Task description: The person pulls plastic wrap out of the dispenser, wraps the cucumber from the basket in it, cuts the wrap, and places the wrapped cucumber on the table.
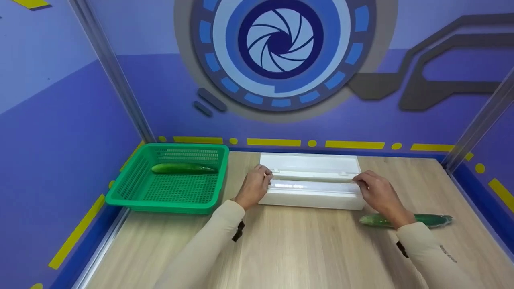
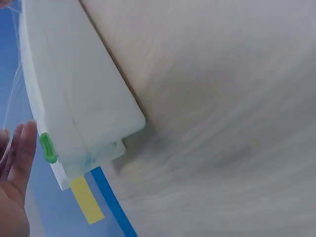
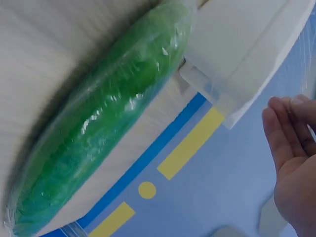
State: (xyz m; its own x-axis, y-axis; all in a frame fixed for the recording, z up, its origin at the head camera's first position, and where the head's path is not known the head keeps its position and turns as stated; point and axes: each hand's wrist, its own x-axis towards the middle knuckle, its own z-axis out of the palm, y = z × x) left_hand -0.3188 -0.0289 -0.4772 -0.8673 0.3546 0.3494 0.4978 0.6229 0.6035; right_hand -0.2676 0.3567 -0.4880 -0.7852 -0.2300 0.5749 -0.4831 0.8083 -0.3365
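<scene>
A: Showing what, at the centre of the table (image 1: 301, 249)?

B: Lying across the middle, a white dispenser box (image 1: 311, 199), lid standing open toward the back wall. Reaching to its two ends, left hand (image 1: 253, 186) and right hand (image 1: 377, 192), fingers curling in and apparently pinching the edge of the film (image 1: 289, 186) at the slot; from the wrist views, grip only partly showing.

A: And lying around it?

B: Resting just beside the right wrist, near the front right corner of the box, a wrapped cucumber (image 1: 431, 220), glossy under its covering. Lying at the back of the green basket (image 1: 132, 200) to the left, well apart from the hands, a bare cucumber (image 1: 182, 168).

A: Marking which step, then?

B: Judging by the grip at both ends, starting to draw a fresh sheet out of the box.

A: Calling for what next?

B: Pulling evenly with both hands toward the front edge, keeping the sheet taut and flat, avoiding any folding onto itself.
</scene>
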